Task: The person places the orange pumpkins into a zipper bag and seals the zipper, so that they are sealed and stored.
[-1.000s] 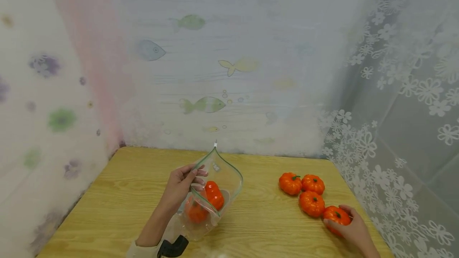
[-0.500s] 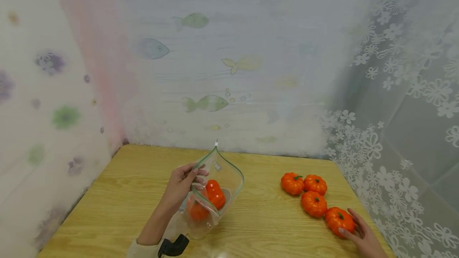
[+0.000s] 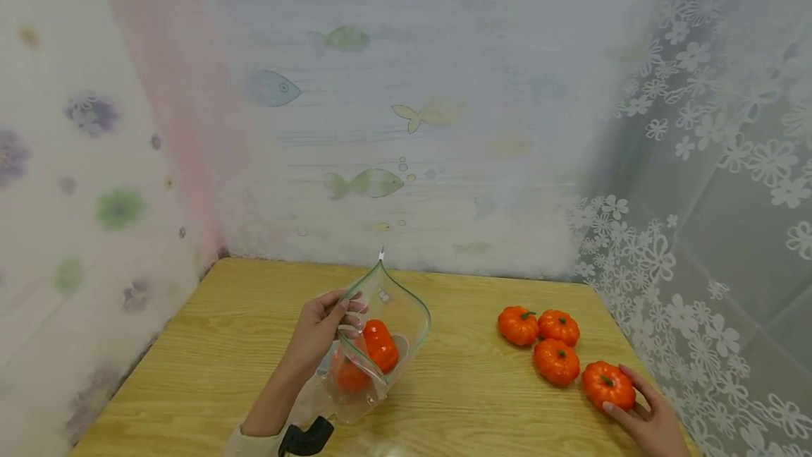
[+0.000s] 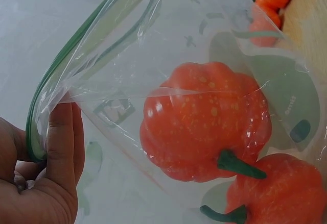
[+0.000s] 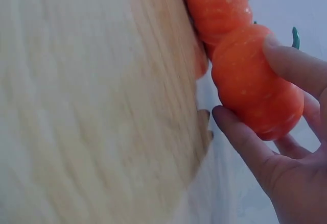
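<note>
My left hand [image 3: 320, 326] pinches the rim of a clear zip bag [image 3: 403, 305] between thumb and fingers. The green-edged mouth of the bag gapes wide. Two small orange toy pumpkins with green stems lie inside; one pumpkin [image 4: 204, 122] shows large through the plastic in the left wrist view. At the right of the table, my right hand [image 3: 656, 418] holds another toy pumpkin [image 3: 609, 386], thumb on the near side and fingers round the far side. In the right wrist view this pumpkin [image 5: 253, 83] sits between thumb and fingertips.
Three more toy pumpkins stand clustered just left of the right hand, the nearest pumpkin [image 3: 556, 362] a short gap from the held one. The wooden table [image 3: 469, 400] ends at a patterned wall behind and a flowered curtain [image 3: 660, 316] on the right.
My right hand has shifted slightly right with its pumpkin, which has come away from the neighbouring one. The left hand and the bag have stayed in place.
</note>
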The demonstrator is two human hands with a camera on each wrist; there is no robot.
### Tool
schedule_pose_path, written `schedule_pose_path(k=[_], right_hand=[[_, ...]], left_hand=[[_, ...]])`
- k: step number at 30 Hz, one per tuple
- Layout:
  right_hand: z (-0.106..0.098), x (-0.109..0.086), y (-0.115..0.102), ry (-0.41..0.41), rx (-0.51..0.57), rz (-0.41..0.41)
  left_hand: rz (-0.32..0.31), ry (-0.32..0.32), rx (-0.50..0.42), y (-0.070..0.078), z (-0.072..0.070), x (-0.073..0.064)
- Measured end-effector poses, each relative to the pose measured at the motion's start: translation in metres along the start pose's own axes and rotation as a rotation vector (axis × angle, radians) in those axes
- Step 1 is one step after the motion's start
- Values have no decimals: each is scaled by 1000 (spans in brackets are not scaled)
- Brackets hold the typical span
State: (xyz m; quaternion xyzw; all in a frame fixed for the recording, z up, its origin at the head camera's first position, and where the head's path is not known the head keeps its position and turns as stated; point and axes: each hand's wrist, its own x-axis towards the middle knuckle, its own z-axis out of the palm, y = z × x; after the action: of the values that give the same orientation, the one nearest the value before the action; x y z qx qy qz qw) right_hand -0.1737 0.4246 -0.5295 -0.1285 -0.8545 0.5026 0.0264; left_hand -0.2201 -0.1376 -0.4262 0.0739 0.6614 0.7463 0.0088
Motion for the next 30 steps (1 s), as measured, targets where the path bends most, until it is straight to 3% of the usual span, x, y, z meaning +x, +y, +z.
schedule_pose_path(k=[4, 11, 17, 24, 30], right_hand=[[3, -3, -6, 33, -26, 36], [9, -3, -21, 65, 24, 122], [14, -8, -26, 84, 92, 65], [18, -14, -33, 128, 150, -94], [20, -16, -48, 73, 257, -140]], left_hand=[[-6, 7, -5, 1, 1, 0], [-16, 11, -11, 3, 3, -2], [-13, 15, -8, 1, 2, -1], [-27, 22, -12, 1, 2, 0], [-31, 28, 2, 1, 3, 0]])
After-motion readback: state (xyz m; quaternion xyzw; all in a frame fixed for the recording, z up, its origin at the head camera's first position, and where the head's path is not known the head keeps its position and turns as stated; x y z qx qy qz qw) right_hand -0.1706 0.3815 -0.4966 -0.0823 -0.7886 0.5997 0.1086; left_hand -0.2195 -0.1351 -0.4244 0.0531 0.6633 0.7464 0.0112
